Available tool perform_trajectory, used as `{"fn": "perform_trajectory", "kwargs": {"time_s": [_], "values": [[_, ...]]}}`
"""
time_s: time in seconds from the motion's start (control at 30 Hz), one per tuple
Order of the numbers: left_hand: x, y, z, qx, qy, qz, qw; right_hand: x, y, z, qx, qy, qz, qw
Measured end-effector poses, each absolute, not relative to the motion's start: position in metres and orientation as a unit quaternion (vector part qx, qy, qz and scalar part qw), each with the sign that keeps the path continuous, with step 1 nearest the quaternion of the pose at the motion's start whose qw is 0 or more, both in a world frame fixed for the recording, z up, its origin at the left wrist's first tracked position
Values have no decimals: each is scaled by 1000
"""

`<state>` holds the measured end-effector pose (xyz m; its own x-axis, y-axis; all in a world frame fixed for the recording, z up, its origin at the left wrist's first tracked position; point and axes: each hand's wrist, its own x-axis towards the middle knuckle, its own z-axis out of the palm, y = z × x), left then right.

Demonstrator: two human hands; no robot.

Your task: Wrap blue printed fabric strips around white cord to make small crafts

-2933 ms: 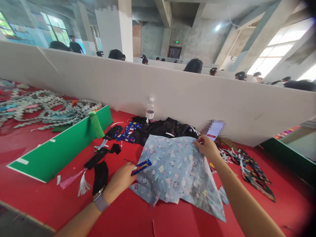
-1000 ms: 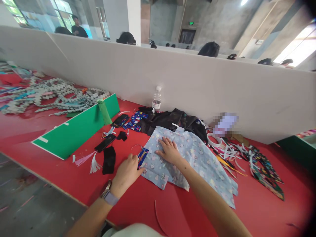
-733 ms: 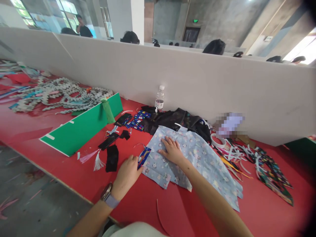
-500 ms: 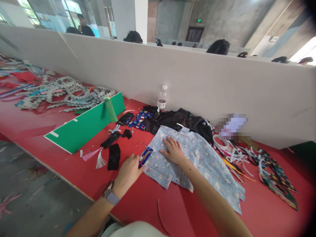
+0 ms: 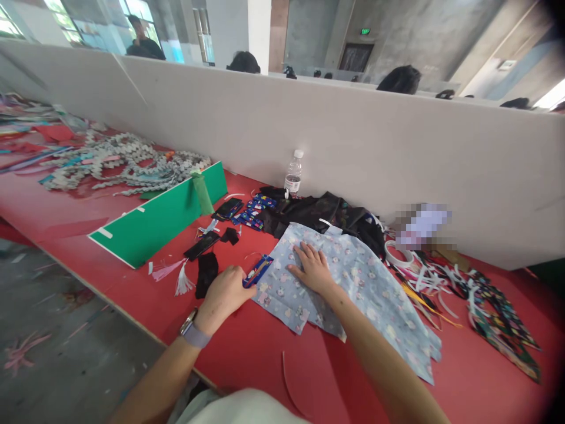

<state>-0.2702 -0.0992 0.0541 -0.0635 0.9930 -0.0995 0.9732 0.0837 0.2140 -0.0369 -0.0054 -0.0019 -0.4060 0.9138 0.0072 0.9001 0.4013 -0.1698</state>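
Red tabletop (image 5: 242, 365) below, left hand (image 5: 226, 293) pinches a blue strip (image 5: 259, 271) slanting lengthwise away rightward, right hand (image 5: 314, 271) spread on cloth (image 5: 366, 274).

The right hand (image 5: 314, 270) has left the far right corner of the blue printed cloth (image 5: 366, 277) and lies palm down nearer its left side, exposing a white ring (image 5: 399, 263).

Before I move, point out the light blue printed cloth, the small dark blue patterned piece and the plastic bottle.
Light blue printed cloth (image 5: 359, 268): head view, near the middle of its printed face.
Dark blue patterned piece (image 5: 259, 271): head view, on its exposed part.
Plastic bottle (image 5: 293, 171): head view, on its body, below the cap.
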Motion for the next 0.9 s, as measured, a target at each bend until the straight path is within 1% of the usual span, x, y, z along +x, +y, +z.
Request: {"fn": "perform_trajectory", "kwargs": {"time_s": [0.1,0.4,0.9], "values": [[-264,-99,57,674,730,45,99,-37,-6,-3,-544,-835,70,51],[-252,-108,45,683,726,36,75,-38,-6,-4,-545,-834,69,57],[-251,-108,44,679,728,49,80,-37,-5,-5,-545,-834,65,59]]}}
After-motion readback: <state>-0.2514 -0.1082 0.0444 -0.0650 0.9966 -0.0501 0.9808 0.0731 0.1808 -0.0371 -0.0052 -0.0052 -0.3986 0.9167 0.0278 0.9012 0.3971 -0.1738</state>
